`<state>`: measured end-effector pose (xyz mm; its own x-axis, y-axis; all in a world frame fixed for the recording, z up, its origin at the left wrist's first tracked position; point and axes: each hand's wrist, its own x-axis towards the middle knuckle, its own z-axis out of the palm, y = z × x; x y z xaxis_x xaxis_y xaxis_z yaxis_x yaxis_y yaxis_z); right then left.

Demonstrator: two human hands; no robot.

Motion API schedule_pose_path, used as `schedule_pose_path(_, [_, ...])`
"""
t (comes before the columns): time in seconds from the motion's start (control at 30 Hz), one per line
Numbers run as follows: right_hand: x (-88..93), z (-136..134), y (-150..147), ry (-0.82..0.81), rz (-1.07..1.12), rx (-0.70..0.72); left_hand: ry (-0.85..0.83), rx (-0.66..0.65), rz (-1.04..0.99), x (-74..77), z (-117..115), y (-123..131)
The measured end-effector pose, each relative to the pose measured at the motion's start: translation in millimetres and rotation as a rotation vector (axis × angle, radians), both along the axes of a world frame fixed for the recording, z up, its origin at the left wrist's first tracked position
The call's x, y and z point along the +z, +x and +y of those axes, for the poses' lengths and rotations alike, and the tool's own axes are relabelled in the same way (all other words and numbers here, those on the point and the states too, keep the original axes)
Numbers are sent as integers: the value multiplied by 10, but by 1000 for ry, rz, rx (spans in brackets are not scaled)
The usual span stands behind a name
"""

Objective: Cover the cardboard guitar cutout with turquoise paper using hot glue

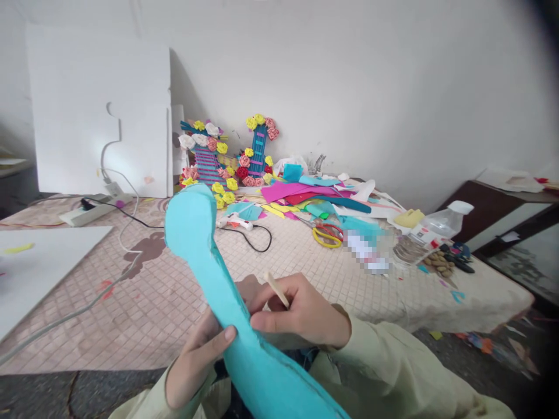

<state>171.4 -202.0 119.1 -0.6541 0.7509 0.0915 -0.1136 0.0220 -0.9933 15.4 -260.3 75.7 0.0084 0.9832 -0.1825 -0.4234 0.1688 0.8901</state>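
A long turquoise paper-covered shape [205, 256] with a rounded, knobbed end slants across the front, its lower end running out of view. My left hand [196, 349] grips its narrow middle, thumb on top and fingers underneath. At the right edge of that narrow part, my right hand [301, 314] is closed around a flat wooden stick [277, 290], with fingertips against the shape's edge. Beyond the hands lies a white glue gun [236, 222] with a black cord. Scissors with yellow and red handles [327, 235] rest farther right.
Coloured paper sheets [301, 191] are heaped at the back, beside flower-trimmed decorations [257, 151]. A plastic bottle [432, 233] stands right. A power strip [89, 210] with trailing cables and a white board [48, 250] lie left; another white panel [100, 75] leans on the wall.
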Motion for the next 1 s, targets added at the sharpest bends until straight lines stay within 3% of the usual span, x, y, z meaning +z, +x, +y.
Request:
schedule_pose_path(0.4, [-181, -82, -192, 377, -187, -104, 155, 204, -157, -124, 150, -45])
schedule_pose_path(0.67, [-295, -27, -351, 260, -131, -105, 149, 274, -84, -271, 160, -75])
schedule_pose_path(0.8, [-298, -23, -355, 248, -120, -35, 131, 316, 18, -300, 150, -111])
schedule_pose_path(1.0, [-178, 54, -357, 123, -34, -17, 43, 323, -129, -293, 117, -79])
